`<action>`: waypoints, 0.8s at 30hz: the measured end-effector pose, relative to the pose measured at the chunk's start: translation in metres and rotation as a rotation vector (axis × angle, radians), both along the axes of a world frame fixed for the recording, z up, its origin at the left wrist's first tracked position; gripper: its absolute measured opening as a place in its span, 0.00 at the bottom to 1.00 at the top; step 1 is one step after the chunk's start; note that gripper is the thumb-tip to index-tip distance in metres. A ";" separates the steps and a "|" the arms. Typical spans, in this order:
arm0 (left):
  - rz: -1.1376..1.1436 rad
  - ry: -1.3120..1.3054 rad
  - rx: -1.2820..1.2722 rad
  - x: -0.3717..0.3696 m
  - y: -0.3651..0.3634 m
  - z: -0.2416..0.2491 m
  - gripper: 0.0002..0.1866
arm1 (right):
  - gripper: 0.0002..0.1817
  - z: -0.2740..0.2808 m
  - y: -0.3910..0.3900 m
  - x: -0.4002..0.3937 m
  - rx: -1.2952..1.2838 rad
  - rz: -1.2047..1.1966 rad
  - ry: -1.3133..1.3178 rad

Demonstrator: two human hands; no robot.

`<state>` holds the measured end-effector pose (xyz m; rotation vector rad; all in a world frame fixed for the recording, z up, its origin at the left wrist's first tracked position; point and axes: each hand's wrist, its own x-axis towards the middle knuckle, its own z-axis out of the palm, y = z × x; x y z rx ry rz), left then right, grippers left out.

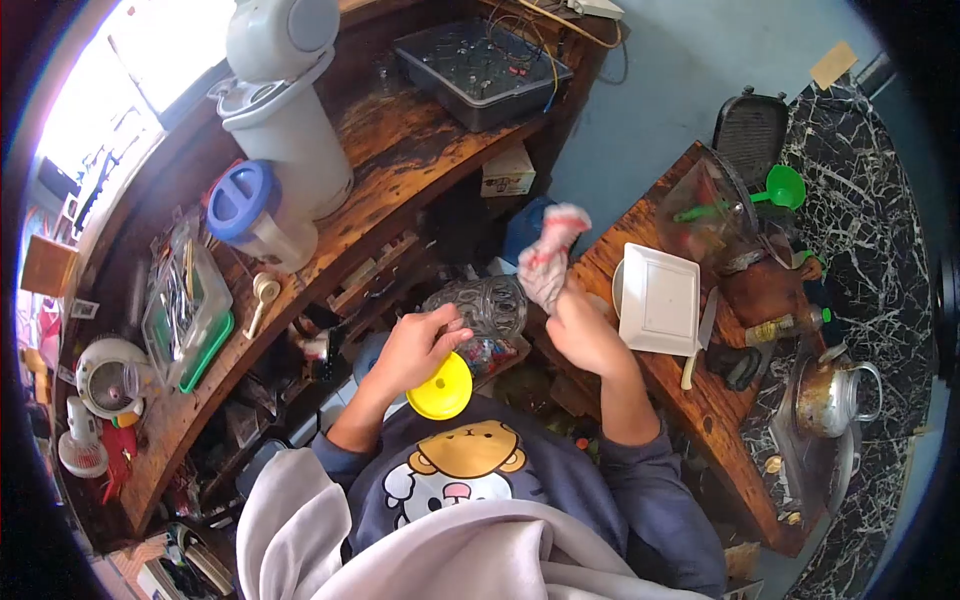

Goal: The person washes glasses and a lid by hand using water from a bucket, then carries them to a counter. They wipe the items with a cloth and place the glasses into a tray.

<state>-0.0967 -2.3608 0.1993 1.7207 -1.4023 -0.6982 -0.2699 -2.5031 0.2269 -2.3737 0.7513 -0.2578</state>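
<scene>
My left hand (425,348) is closed, with its fingers curled over a round yellow plastic lid (440,388) that shows below the palm, in front of my shirt. Part of the grip is hidden under the hand. Just past the fingertips lies a ribbed clear glass jar (490,305), overlapped by them in this view. My right hand (580,330) is raised and wrapped round a bunched white-and-red cloth (550,262), whose upper end is smeared by motion. Near that hand, a white rectangular dish (660,300) sits on the right-hand wooden counter.
A knife (701,340) lies beside the dish, near a glass lid (710,210) and a metal pot (835,398). Along the left counter (385,165) stand a white water dispenser (285,140), a blue-lidded pitcher (260,215) and a cutlery tray (190,310). Behind sits a black tub (480,75).
</scene>
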 end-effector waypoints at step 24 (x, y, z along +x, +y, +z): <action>0.128 0.039 -0.082 0.000 0.016 -0.001 0.11 | 0.23 0.016 0.015 0.027 -0.029 -0.073 -0.266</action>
